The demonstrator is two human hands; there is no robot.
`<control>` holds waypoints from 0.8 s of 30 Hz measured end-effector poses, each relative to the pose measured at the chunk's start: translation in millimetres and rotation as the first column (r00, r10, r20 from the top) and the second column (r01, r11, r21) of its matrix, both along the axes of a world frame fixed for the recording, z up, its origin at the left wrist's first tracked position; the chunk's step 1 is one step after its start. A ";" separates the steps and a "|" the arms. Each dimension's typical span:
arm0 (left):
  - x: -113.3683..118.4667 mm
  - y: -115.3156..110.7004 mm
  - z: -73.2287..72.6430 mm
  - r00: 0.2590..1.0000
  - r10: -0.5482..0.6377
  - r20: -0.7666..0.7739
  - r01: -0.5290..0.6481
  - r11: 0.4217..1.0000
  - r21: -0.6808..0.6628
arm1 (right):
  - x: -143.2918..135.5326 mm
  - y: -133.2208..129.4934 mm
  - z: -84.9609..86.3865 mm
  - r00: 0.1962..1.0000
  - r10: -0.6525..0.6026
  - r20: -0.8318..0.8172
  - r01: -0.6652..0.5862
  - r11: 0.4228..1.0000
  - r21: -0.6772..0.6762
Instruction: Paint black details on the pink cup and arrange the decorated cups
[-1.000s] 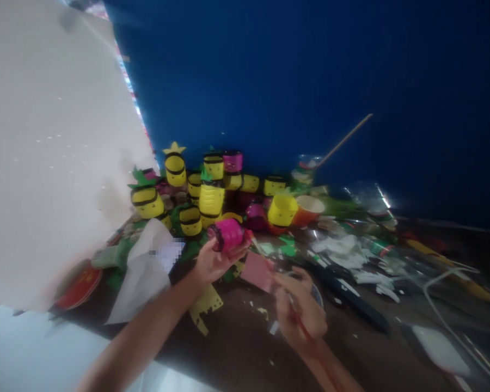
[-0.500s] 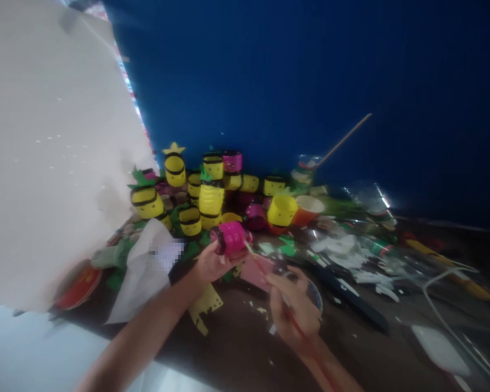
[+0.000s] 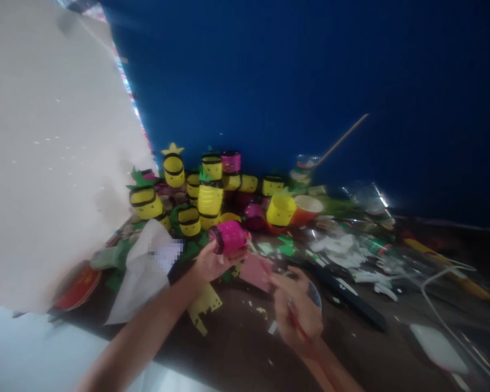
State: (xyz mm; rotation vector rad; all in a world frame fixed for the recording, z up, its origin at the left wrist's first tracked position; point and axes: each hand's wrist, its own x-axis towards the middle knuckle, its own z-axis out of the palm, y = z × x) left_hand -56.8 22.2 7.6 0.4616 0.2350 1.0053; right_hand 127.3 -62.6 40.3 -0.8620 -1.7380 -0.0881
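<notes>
My left hand (image 3: 215,262) holds a magenta cup (image 3: 231,237) tilted on its side, with a dark band at its left end. A thin red brush (image 3: 297,322) is pinched in my right hand (image 3: 296,307), its tip end pointing up and left toward the cup's right rim. Whether the tip touches the cup is too blurred to tell. Beneath the gap between both hands lies a pink sheet (image 3: 256,271). Just below my left hand, a yellow cut-out scrap (image 3: 204,307) rests on the dark table (image 3: 228,348).
Yellow cups (image 3: 210,198) with black bands stand grouped at the back. White crumpled paper (image 3: 147,277) lies left, near a red round object (image 3: 79,286). To the right are a long black tool (image 3: 353,296), plastic scraps, a white cable (image 3: 433,305) and a yellow-handled tool (image 3: 469,283).
My right hand has shifted slightly right, and the brush tip has drawn a little away from the cup's face toward its right rim. My left hand still holds the cup.
</notes>
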 end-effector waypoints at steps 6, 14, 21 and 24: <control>-5.9 5.9 3.8 0.997 0.079 0.023 -0.077 0.993 -0.088 | 12.7 18.7 -0.3 0.984 -0.107 -0.142 0.083 0.983 -0.161; -7.1 4.3 4.5 0.996 0.086 0.025 -0.084 0.992 -0.090 | 11.7 53.1 18.4 0.997 -0.071 -0.012 0.063 0.940 -0.334; -6.4 6.3 6.2 0.988 0.152 0.016 -0.149 0.982 -0.112 | 4.6 82.6 44.3 0.951 0.051 0.305 0.079 0.914 -0.398; -6.3 6.7 5.8 0.989 0.148 0.019 -0.145 0.983 -0.111 | 2.6 92.1 49.6 0.921 0.087 0.380 0.106 0.883 -0.458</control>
